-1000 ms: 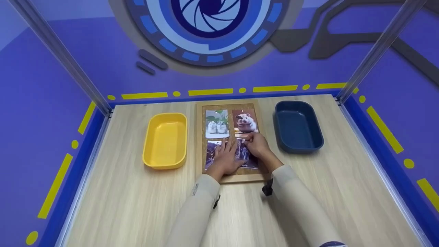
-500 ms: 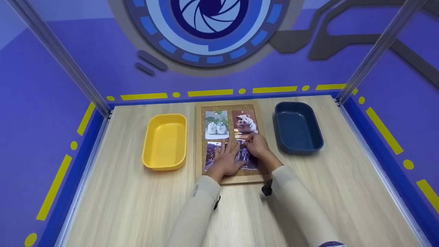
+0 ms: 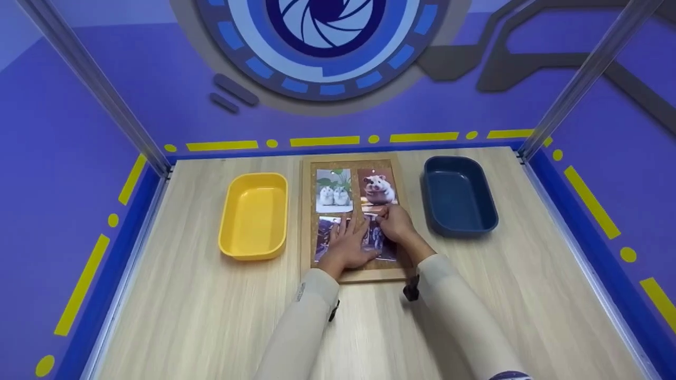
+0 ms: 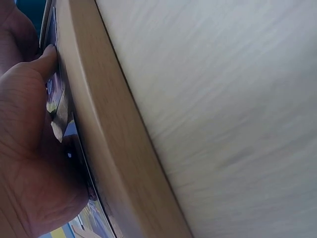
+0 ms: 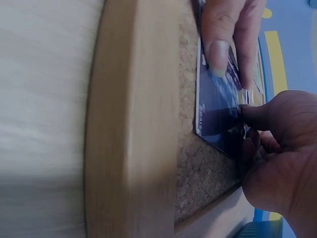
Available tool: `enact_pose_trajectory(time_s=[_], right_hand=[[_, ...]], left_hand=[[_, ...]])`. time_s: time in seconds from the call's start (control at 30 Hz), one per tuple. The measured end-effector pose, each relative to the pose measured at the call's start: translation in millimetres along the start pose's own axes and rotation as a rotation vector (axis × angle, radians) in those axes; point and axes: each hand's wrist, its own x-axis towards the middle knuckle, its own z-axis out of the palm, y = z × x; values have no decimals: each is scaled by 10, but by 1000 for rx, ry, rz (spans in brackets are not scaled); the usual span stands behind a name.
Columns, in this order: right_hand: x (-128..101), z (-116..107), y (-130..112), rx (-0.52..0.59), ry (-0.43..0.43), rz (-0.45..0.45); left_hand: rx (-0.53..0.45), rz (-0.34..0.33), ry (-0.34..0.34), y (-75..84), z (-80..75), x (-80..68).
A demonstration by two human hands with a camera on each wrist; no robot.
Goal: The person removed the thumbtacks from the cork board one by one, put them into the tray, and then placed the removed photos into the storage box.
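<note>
In the head view, a wood-framed cork board (image 3: 306,237) lies on the table with photos on it. My left hand (image 3: 348,245) rests with spread fingers across the dark lower photos, hiding where they meet. In the left wrist view its thumb (image 4: 45,62) touches a photo's surface. My right hand (image 3: 397,224) has curled fingers and pinches at the top edge of the lower right photo (image 5: 218,104). What it pinches seems to be a pushpin, mostly hidden by the fingertips. Above are a photo of two hamsters (image 3: 334,192) and another of one hamster (image 3: 377,190), each with a small white pin.
A yellow tray (image 3: 228,240) stands left of the board, a dark blue tray (image 3: 488,224) right of it. Both sit on the pale wood table (image 3: 185,295). Blue-purple panels (image 3: 158,105) with metal corner posts enclose the back and sides.
The hands and photos look practically unmoved over the last second. Only the head view shifts slightly.
</note>
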Motion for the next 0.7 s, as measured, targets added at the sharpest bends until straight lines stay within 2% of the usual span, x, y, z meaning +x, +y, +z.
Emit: enact_pose_trajectory(time_s=[0.43,0.7], right_hand=[[17,0,-4,20,-8,-5],[-1,-17,34,15,-5,-43]], left_hand=[[-12,-8,8,1,-5,18],[-3,-12,-5,29,-19,-16]])
